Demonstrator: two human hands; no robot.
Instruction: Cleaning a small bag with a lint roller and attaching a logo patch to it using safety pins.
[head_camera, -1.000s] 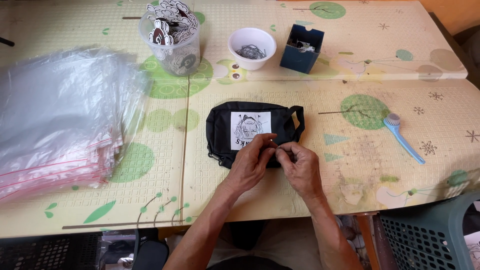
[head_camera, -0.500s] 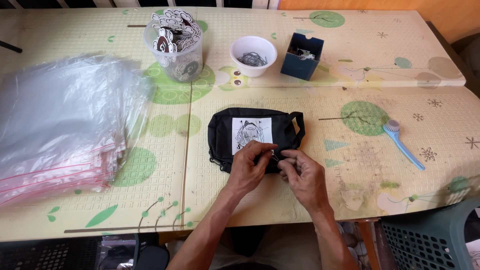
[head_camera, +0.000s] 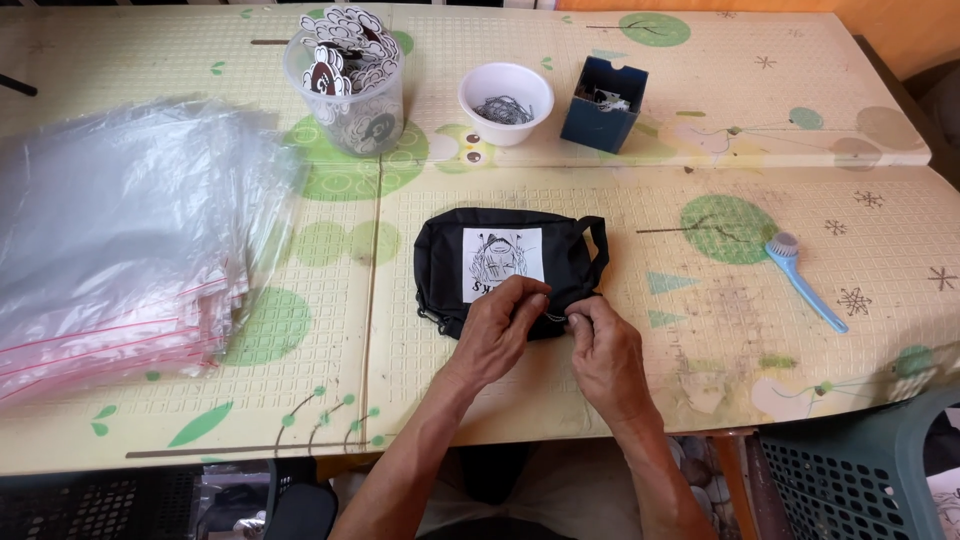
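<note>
**Mia:** Where are the hands?

**Ben:** Both are low in the middle, at the near edge of the black pouch (head_camera: 510, 268). The left hand (head_camera: 497, 337) rests on the pouch, with its fingertips pinched together on the edge. The right hand (head_camera: 603, 350) is just beside it, at 3 o'clock from it. Its fingers are pinched tight too, on something tiny at the pouch's edge. It is too small to tell what it is.

**Mia:** And where is the pouch?

**Ben:** It lies flat in the middle of the table (head_camera: 700, 380). It has a white picture patch on top.

**Mia:** What else is there?

**Ben:** At 9 o'clock from the pouch is a big pile of clear plastic bags (head_camera: 120, 230). At 11 o'clock stands a clear tub of black and white stickers (head_camera: 348, 85). At 12 o'clock is a white bowl (head_camera: 506, 100), and a dark blue box (head_camera: 603, 105) is at 1 o'clock. A blue brush (head_camera: 803, 279) lies at 3 o'clock, well apart.
</note>
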